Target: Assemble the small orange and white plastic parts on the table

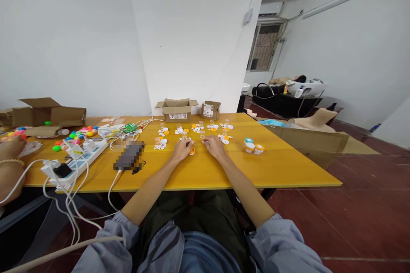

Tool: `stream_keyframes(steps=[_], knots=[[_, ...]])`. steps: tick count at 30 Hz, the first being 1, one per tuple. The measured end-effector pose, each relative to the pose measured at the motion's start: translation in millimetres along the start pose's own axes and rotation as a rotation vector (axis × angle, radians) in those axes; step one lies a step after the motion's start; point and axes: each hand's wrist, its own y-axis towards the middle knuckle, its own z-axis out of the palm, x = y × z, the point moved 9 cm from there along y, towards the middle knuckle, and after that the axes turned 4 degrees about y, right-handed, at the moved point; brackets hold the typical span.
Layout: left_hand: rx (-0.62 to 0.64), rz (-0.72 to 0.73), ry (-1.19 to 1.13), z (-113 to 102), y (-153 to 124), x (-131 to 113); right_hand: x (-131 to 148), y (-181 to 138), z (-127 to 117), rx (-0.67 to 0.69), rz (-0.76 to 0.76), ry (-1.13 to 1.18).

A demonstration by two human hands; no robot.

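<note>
Both my hands rest on the yellow table [275, 166] among small parts. My left hand [182, 148] has its fingers curled, next to a small orange cap [191, 151]; what it pinches is too small to name. My right hand [214, 145] is also curled, with its fingertips by a small white piece [205, 141]. Beyond my hands lie several little clear cups, white pieces and orange caps [195, 128]. Three small jars with lids [253, 146] stand to the right of my right hand.
Two open cardboard boxes [177, 110] stand at the table's far edge. A blurred phone [128, 156], a white power strip [83, 158] with cables, and coloured balls [77, 135] lie at the left. Another person's arm [9, 166] shows at the far left. A large cardboard box [314, 138] stands at the right.
</note>
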Motion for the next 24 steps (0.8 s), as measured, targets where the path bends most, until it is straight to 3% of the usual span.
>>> stream_keyframes(steps=[24], knots=[[0.006,0.01,0.001,0.1,-0.6,-1.7,0.3,-0.5,0.9,0.004,-0.047,0.065]])
